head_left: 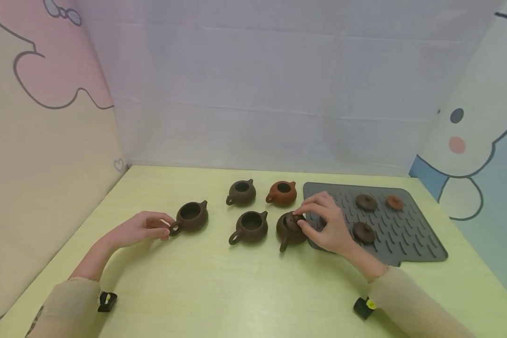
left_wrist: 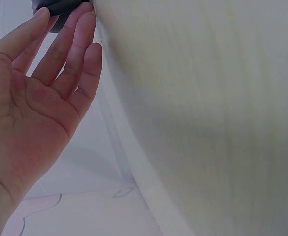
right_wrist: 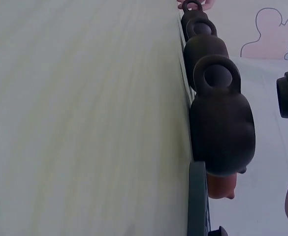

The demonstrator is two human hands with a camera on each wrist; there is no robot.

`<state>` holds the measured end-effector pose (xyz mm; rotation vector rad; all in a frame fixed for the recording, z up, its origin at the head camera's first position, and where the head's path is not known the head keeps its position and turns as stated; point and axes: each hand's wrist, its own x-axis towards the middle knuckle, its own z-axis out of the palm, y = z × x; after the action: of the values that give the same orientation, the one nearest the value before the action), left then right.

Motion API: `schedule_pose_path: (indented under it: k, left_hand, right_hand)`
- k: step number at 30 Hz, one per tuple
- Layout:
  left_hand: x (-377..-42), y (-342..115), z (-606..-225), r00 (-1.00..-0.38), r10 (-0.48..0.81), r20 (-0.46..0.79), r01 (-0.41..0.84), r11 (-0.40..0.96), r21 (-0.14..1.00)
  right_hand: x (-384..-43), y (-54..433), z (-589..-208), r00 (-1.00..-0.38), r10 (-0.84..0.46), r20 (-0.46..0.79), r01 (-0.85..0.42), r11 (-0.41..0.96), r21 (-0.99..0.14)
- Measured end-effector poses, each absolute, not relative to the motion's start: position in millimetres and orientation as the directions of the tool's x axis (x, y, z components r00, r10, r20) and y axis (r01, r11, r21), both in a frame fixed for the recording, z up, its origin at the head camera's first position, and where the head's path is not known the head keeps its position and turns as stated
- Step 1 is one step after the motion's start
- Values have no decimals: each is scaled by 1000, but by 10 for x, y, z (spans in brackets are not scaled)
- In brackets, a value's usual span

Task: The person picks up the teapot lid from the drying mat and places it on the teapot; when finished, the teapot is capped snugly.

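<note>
My left hand [head_left: 139,230] pinches the handle of a dark brown teapot [head_left: 196,222] standing lidless at the left of the row. In the left wrist view, thumb and fingers meet on that dark handle [left_wrist: 65,7]. My right hand [head_left: 331,227] pinches the knob of a dark teapot lid [head_left: 292,222], held tilted over the opening of the front right teapot [head_left: 286,236]. The right wrist view has this lid [right_wrist: 285,98] raised apart from the teapot body [right_wrist: 222,130]. Between the hands stands another open dark teapot [head_left: 253,229].
Behind are two more lidless teapots, a dark one [head_left: 241,193] and a reddish one [head_left: 282,195]. A grey ridged mat [head_left: 422,244] at the right bears dark lids [head_left: 366,203] and a reddish lid [head_left: 395,202]. My right hand partly hides the mat. Walls enclose the table [head_left: 219,291].
</note>
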<state>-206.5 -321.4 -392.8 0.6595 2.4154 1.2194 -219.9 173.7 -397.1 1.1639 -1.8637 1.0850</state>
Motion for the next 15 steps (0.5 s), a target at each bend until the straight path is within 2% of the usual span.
schedule_pose_path:
  k: [7, 15]
  left_hand:
    - [-2084, -3220, -3958, -825, 559, -81, 275, 521, 808]
    - [-2046, -3198, -3898, -831, 551, -76, 281, 534, 797]
  right_hand:
    - [-2175, 1446, -3950, -373, -356, 857, -923, 240, -302]
    - [-2202, 1122, -3965, -402, -325, 856, -906, 275, -322]
